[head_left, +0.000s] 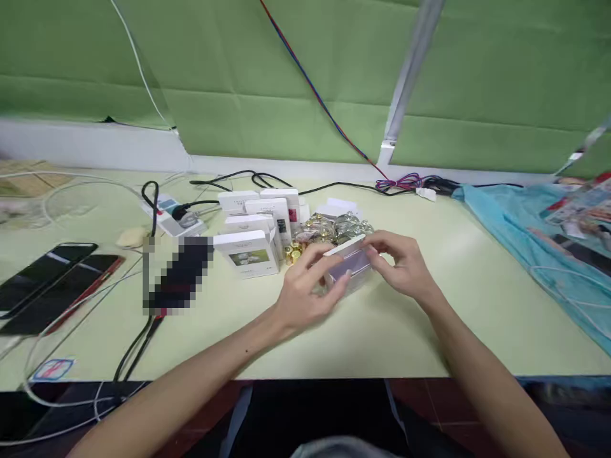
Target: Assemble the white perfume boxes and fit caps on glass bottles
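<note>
The left hand (305, 289) and right hand (401, 264) share one small box (351, 266) in front of the person, just above or on the desk (405, 343); contact with the surface cannot be confirmed. Each grip pinches the box between thumb and fingers, one hand at each end.

Caution: excess thumb pressure may bow or crease the box walls. Uneven release by either hand may tip the box. Pushing it away from the body may disturb the clear-wrapped pieces (346, 226) close behind it. A sideways knock from the left forearm or hand may topple the upright cartons (248, 253), which stand close together.

Materials: the box shows a pale, thin edge and a smooth violet-grey face. The cartons are rectangular, white and crisp-edged, apparently paperboard, with printed fronts. The gold pieces (294, 254) are rounded and shiny; the wrapped pieces look glossy and crumpled. The desk is smooth, pale and lightly reflective.
</note>
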A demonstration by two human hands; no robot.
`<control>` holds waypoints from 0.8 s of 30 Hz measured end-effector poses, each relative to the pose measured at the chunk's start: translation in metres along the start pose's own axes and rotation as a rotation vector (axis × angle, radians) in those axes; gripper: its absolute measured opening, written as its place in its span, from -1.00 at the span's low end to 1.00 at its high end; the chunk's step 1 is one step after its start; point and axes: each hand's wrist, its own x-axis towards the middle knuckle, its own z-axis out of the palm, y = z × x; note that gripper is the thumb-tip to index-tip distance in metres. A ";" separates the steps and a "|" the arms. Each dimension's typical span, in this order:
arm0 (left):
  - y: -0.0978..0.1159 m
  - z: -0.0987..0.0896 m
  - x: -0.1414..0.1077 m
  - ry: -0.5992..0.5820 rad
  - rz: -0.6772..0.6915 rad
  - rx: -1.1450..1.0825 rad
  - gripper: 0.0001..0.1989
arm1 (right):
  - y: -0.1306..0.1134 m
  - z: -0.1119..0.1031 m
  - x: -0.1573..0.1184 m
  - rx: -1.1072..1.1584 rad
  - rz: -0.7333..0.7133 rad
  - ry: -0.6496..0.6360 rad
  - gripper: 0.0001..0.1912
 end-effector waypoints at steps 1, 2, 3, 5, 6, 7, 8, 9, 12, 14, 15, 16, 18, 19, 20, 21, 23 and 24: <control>0.001 0.000 0.000 -0.001 0.014 0.007 -0.83 | 0.000 0.000 0.000 -0.010 -0.004 0.005 -0.85; 0.001 0.001 0.001 -0.004 0.025 0.014 -0.82 | 0.000 0.000 0.000 -0.022 -0.011 0.012 -0.85; 0.002 0.001 0.001 -0.009 0.032 0.020 -0.79 | 0.000 0.000 0.000 -0.034 -0.021 0.020 -0.85; 0.003 0.001 0.001 -0.028 0.037 0.033 -0.74 | 0.000 0.000 0.001 -0.065 -0.056 0.038 -0.84; 0.003 0.001 0.001 -0.040 0.033 0.039 -0.71 | 0.000 0.001 0.002 -0.081 -0.077 0.050 -0.84; 0.003 0.001 0.000 -0.055 0.025 0.040 -0.68 | 0.000 0.001 0.002 -0.097 -0.098 0.061 -0.84; 0.004 0.000 0.000 -0.069 0.014 0.038 -0.65 | 0.000 0.001 0.003 -0.112 -0.118 0.074 -0.83; 0.004 0.000 -0.001 -0.079 0.002 0.033 -0.64 | -0.001 0.001 0.003 -0.129 -0.136 0.089 -0.84; 0.005 0.001 -0.003 -0.095 -0.024 0.019 -0.59 | -0.006 0.002 0.002 -0.210 -0.203 0.160 -0.85; 0.005 0.002 -0.005 -0.097 -0.025 0.013 -0.55 | -0.013 0.002 -0.003 -0.277 -0.255 0.229 -0.85; 0.005 0.003 -0.005 -0.098 -0.023 0.011 -0.53 | -0.018 0.002 -0.006 -0.298 -0.282 0.258 -0.84; 0.006 0.003 -0.006 -0.099 -0.020 0.010 -0.51 | -0.022 0.002 -0.010 -0.309 -0.310 0.273 -0.81; 0.006 0.004 -0.007 -0.094 -0.009 0.011 -0.47 | -0.030 0.002 -0.017 -0.321 -0.365 0.246 -0.76; 0.005 0.004 -0.007 -0.092 -0.002 0.011 -0.46 | -0.033 0.001 -0.020 -0.328 -0.388 0.210 -0.74; 0.005 0.005 -0.008 -0.091 0.007 0.010 -0.44 | -0.036 0.001 -0.023 -0.335 -0.400 0.164 -0.73; 0.004 0.005 -0.008 -0.091 0.018 0.008 -0.43 | -0.037 -0.001 -0.025 -0.342 -0.409 0.113 -0.73; 0.003 0.005 -0.009 -0.087 0.047 0.008 -0.41 | -0.038 -0.004 -0.026 -0.361 -0.413 0.032 -0.74; 0.002 0.005 -0.009 -0.085 0.065 0.012 -0.39 | -0.038 -0.006 -0.027 -0.377 -0.411 -0.003 -0.75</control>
